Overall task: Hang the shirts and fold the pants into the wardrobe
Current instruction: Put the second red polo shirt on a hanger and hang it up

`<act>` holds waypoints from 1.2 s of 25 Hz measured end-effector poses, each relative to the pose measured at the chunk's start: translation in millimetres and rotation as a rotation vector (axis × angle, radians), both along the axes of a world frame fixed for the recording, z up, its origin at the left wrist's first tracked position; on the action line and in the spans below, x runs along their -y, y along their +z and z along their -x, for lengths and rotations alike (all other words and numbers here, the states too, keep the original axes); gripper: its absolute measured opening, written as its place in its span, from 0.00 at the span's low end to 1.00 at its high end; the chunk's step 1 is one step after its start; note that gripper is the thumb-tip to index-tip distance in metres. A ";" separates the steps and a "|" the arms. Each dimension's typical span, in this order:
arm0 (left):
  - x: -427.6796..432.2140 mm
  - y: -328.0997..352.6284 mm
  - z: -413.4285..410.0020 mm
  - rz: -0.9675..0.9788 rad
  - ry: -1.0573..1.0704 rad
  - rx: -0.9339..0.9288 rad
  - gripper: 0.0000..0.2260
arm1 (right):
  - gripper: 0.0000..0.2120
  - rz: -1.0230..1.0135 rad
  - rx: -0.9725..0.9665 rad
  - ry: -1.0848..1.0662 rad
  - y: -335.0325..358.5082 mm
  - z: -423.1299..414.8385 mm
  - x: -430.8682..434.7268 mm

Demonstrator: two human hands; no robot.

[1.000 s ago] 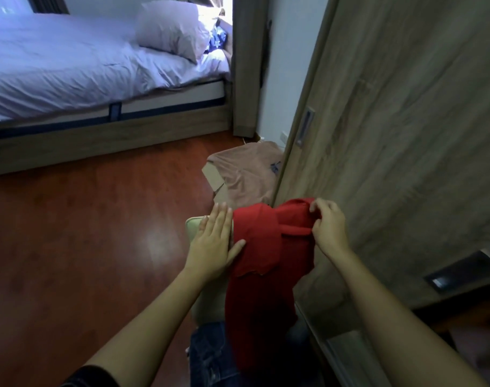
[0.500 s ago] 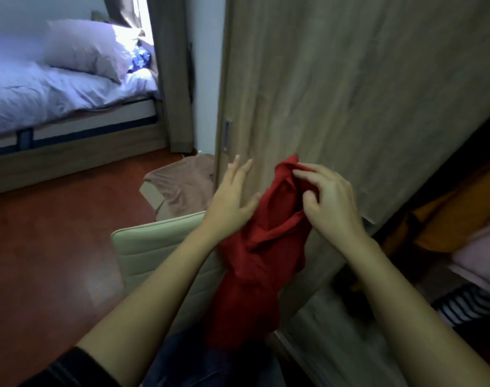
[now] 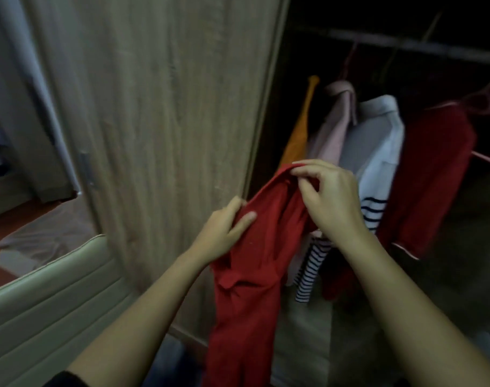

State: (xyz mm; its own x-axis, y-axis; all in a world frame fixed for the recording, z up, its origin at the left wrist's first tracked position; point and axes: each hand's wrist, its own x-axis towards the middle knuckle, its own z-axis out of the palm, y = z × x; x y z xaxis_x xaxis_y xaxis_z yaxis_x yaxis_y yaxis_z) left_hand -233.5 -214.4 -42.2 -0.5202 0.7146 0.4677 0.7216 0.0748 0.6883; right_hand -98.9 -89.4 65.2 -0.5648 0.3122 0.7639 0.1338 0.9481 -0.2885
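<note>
A red shirt hangs in front of me, held up by both hands before the open wardrobe. My left hand grips its left side, thumb over the cloth. My right hand pinches the top edge near the collar. Inside the wardrobe a rail carries hung clothes: an orange garment, a pink shirt, a white shirt with dark stripes and a dark red shirt on a pink hanger.
The wardrobe's wooden sliding door stands to the left of the opening. A beige padded chair back is at lower left. A tan cloth lies on the red-brown floor behind it.
My view swung right from the bed and floor to the open wardrobe. Both hands raised the red shirt toward the hung clothes, and my left hand went from flat against it to gripping it.
</note>
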 end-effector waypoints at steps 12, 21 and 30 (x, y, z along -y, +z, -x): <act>-62.3 68.7 -15.8 0.196 -0.058 -0.137 0.15 | 0.15 0.099 0.577 -0.577 14.6 -130.2 -83.7; -87.6 52.7 -39.6 0.152 0.104 0.002 0.13 | 0.21 0.376 0.782 -0.616 -14.7 -180.2 -105.5; -103.4 68.3 -70.9 -0.038 -0.060 -0.300 0.18 | 0.25 0.386 0.631 -0.478 -32.2 -225.6 -128.7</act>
State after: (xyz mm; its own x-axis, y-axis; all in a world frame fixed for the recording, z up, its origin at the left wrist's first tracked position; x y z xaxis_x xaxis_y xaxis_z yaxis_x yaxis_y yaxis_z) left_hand -162.6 -111.0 26.1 -0.3122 0.7192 0.6206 0.8953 0.0042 0.4455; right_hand 126.7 39.3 33.0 -0.5889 0.7950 0.1457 0.7340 0.6015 -0.3154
